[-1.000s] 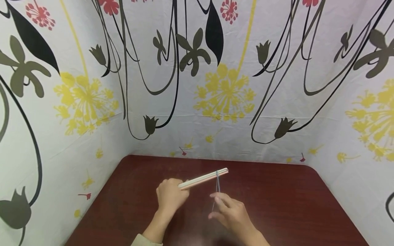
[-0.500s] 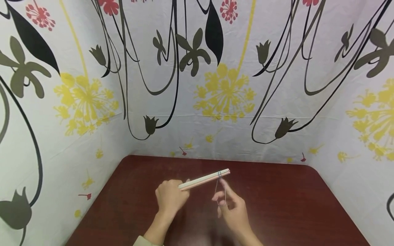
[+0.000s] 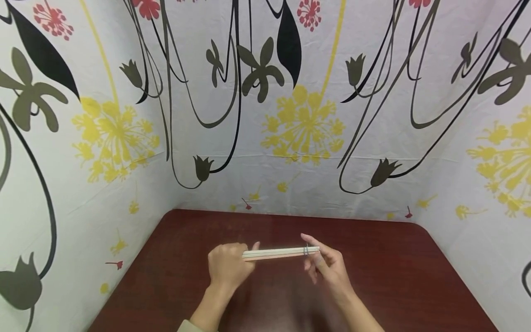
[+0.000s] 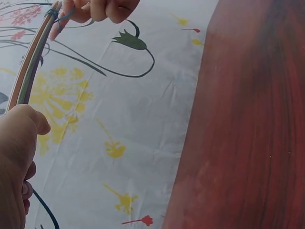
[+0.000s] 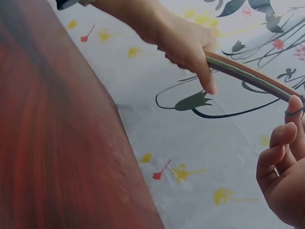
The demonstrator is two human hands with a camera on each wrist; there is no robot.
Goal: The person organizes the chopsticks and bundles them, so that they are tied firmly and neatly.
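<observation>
Here's the left hand (image 3: 229, 265), its grip closed round the stick bundle (image 3: 274, 253), held above the worktop (image 3: 373, 295) and pointing to 3 o'clock in the head view. Out at that end, the blue band (image 3: 306, 251) already rings the sticks! But a loop catches the right hand's (image 3: 333, 269) fingertip: wrapping looks unfinished, that loop remaining. Whether this grip pinches, I can't tell.

Pale sticks (image 3: 274, 253), bluish band (image 3: 306, 251), red-brown table (image 3: 394, 267), white flower-patterned cloth (image 3: 315, 186)
</observation>
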